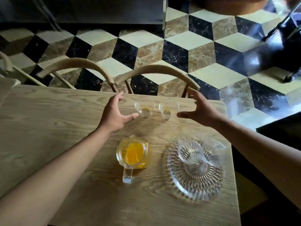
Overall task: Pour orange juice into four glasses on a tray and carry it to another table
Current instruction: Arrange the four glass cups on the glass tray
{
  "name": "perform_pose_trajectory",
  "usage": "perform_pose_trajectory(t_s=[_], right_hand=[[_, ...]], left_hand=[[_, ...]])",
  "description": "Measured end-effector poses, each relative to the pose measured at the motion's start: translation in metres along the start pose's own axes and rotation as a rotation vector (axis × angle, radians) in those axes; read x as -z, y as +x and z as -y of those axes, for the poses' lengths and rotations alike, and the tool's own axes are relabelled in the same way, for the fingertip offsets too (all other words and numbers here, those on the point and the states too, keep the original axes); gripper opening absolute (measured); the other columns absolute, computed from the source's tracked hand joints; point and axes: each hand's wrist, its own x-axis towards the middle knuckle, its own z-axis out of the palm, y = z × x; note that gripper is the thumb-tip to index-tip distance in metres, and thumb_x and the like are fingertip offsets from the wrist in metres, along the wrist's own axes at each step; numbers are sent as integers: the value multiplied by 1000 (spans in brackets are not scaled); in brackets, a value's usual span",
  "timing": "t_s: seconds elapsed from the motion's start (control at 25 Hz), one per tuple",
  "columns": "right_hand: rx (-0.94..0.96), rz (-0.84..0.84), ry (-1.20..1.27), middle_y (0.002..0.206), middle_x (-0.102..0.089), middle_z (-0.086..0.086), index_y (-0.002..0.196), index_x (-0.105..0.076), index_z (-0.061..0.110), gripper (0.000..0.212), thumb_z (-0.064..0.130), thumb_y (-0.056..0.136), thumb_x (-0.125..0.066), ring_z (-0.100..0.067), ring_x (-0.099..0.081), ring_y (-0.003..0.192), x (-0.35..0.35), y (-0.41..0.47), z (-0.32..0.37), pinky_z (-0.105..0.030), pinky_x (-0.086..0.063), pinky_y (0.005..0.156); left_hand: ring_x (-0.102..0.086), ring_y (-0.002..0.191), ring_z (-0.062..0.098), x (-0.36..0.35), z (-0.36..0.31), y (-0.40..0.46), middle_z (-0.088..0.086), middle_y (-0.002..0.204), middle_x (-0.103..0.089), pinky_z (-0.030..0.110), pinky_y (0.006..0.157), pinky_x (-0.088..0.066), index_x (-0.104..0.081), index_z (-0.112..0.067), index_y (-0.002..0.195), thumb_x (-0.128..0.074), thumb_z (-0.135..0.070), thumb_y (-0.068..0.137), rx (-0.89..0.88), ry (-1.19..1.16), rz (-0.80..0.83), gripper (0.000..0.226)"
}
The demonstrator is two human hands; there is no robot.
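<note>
Two small clear glasses stand side by side near the table's far edge, one on the left and one on the right. My left hand hovers just left of the left glass, fingers spread, holding nothing. My right hand is spread just right of the right glass, also holding nothing. A glass jug with orange juice stands nearer me, handle toward me. To its right lies a cut-glass tray with one clear glass on its far part; a second glass behind it looks blurred.
The wooden table ends close to the tray on the right. Two curved wooden chair backs stand against the far edge. Beyond lies a patterned black, cream and brown tiled floor, with a dark object at the upper right.
</note>
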Motion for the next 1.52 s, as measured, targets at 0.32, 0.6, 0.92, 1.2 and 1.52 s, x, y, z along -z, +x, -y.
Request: perform_pose_trajectory(t_s=[0.32, 0.6, 0.92, 1.2, 1.52], right_hand=[[-128, 180, 19, 144, -52, -8, 154, -37, 22, 117, 33, 51, -92, -25, -67, 102, -29, 38, -80, -30, -61, 76], [-143, 179, 156, 120, -73, -11, 131, -54, 53, 93, 39, 51, -100, -33, -76, 90, -60, 56, -89, -62, -56, 93], [-22, 180, 240, 94, -62, 9, 129, -58, 30, 84, -18, 65, -85, -1, -64, 81, -64, 57, -83, -23, -53, 93], [61, 149, 256, 100, -58, -3, 132, -58, 24, 80, -3, 64, -91, 4, -64, 74, -55, 47, -67, -17, -55, 85], [140, 103, 282, 95, -64, 9, 131, -58, 31, 77, 22, 61, -91, -6, -65, 76, -14, 8, -19, -20, -55, 86]], left_hand=[[-51, 141, 14, -68, 75, 32, 9, 152, -54, 34, 116, -49, -41, -11, 159, -102, -15, 64, 86, -218, 131, 113], [-51, 146, 16, -100, 72, 38, 9, 157, -52, 36, 123, -43, -42, -19, 157, -104, -20, 61, 92, -387, 139, 114], [-60, 139, 18, -98, 61, 40, 7, 142, -65, 48, 122, -46, -52, -13, 145, -99, -11, 66, 102, -396, 108, 91], [-64, 135, 18, -85, 43, 36, 10, 140, -67, 37, 119, -50, -55, -12, 139, -96, -1, 68, 84, -425, 72, 83], [-66, 131, 11, -30, -20, 10, -5, 135, -69, 38, 117, -52, -56, -26, 135, -98, -26, 64, -58, -361, 93, 82]])
